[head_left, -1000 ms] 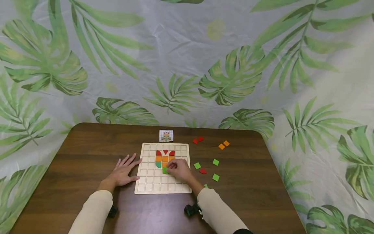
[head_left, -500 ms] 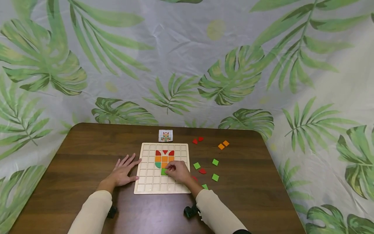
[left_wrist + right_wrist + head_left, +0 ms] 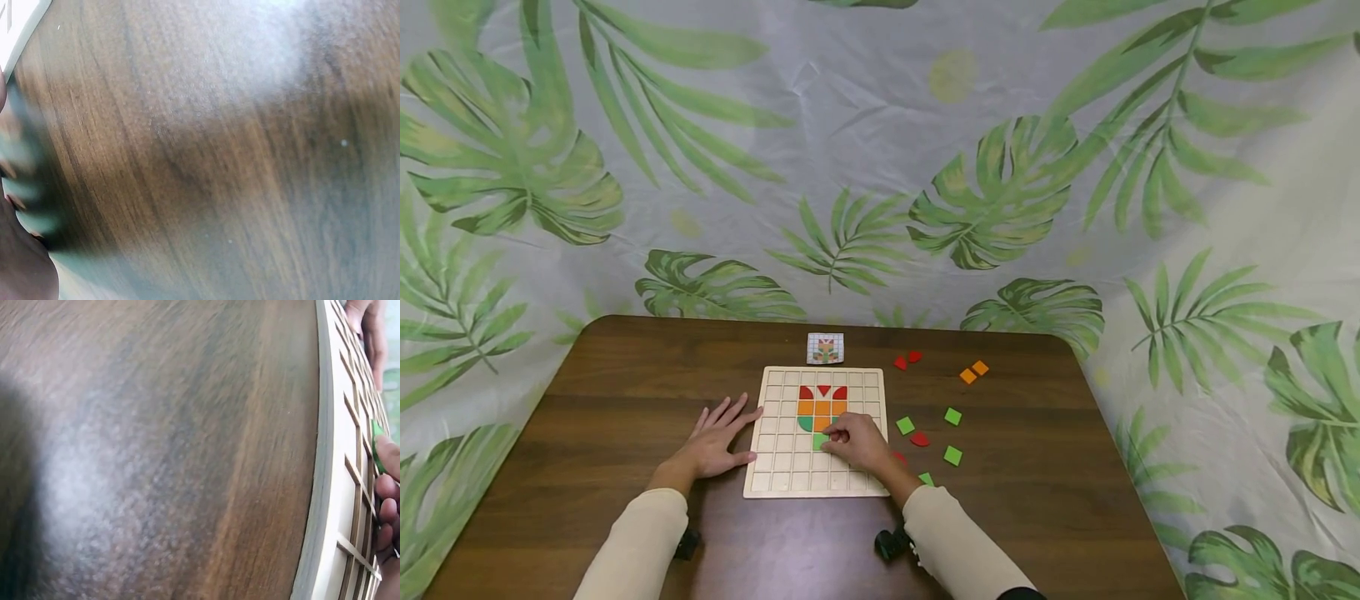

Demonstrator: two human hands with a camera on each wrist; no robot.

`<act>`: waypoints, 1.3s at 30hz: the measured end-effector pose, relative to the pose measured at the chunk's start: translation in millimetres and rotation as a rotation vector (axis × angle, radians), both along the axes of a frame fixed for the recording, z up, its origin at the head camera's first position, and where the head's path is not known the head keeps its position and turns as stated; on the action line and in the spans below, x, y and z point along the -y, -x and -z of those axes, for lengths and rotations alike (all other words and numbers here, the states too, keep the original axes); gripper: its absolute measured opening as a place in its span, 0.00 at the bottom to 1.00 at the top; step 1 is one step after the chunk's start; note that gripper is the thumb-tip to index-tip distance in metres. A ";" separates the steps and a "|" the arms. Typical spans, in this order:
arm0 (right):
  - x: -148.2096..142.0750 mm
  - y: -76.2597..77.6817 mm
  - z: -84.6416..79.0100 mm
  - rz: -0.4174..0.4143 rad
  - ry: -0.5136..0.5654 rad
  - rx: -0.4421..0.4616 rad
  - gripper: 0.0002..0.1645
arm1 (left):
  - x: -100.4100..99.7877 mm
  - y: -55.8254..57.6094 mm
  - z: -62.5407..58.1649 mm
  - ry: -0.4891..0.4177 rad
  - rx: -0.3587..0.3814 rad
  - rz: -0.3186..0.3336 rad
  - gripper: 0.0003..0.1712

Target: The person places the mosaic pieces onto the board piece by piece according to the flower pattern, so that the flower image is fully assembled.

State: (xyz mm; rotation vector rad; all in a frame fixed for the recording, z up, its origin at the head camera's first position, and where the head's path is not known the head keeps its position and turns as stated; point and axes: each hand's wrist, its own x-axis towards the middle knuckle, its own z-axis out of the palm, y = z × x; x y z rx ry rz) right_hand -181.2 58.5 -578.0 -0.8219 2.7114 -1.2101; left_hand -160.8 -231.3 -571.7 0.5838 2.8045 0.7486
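Observation:
A pale wooden grid board (image 3: pixel 777 468) lies on the table with a tile figure on it: red pieces at the top, a row of orange squares (image 3: pixel 806 407), and a teal quarter-round (image 3: pixel 806 424). Below the orange, my right hand (image 3: pixel 859 442) holds a green square tile (image 3: pixel 818 442) between thumb and index finger, low over the grid. The right wrist view shows the thumb against that green tile (image 3: pixel 377 445), with the other fingers curled. My left hand (image 3: pixel 718 442) rests with fingers spread, its index finger and thumb touching the board's left edge. Part of the figure is hidden behind the right hand.
Loose green squares (image 3: pixel 952 456), red pieces (image 3: pixel 920 439) and two orange squares (image 3: pixel 968 377) lie on the dark wooden table (image 3: pixel 1022 508) right of the board. Behind the board lies a small pattern card (image 3: pixel 825 348). A leaf-print cloth (image 3: pixel 880 167) hangs behind the table.
The green tile has shifted slightly left and down into line with the grid below the orange square. The right thumb and index finger have spread a little around it. The left hand stays put.

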 end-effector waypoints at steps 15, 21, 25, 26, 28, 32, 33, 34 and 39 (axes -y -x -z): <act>-0.6 -0.5 4.0 0.014 0.004 -0.010 0.07 | 1.6 0.9 3.7 -0.026 -0.010 0.005 0.44; -2.0 0.0 4.1 0.018 0.045 0.001 0.06 | 1.0 0.3 1.9 -0.010 -0.015 0.009 0.44; -9.2 2.3 2.3 0.038 0.044 0.011 0.04 | 2.9 0.6 4.5 -0.034 -0.030 0.010 0.43; -12.3 2.8 1.4 0.048 0.046 0.007 0.04 | 3.4 0.6 5.9 -0.035 -0.027 0.012 0.43; -20.0 4.9 -0.8 0.071 0.048 -0.004 0.03 | 3.7 0.4 6.1 -0.056 -0.023 0.007 0.43; -40.7 10.8 -4.3 0.129 0.046 -0.023 0.03 | 5.4 1.2 9.0 -0.044 -0.017 0.015 0.43; -46.6 12.6 -4.7 0.145 0.040 -0.019 0.03 | 5.5 1.6 9.3 -0.044 -0.017 0.014 0.43; -52.7 14.1 -5.2 0.156 0.034 -0.018 0.03 | 5.6 2.0 9.8 -0.031 -0.016 0.016 0.43; -81.4 18.7 -6.4 0.204 0.018 -0.003 0.06 | 2.1 1.1 5.2 -0.032 -0.022 0.007 0.43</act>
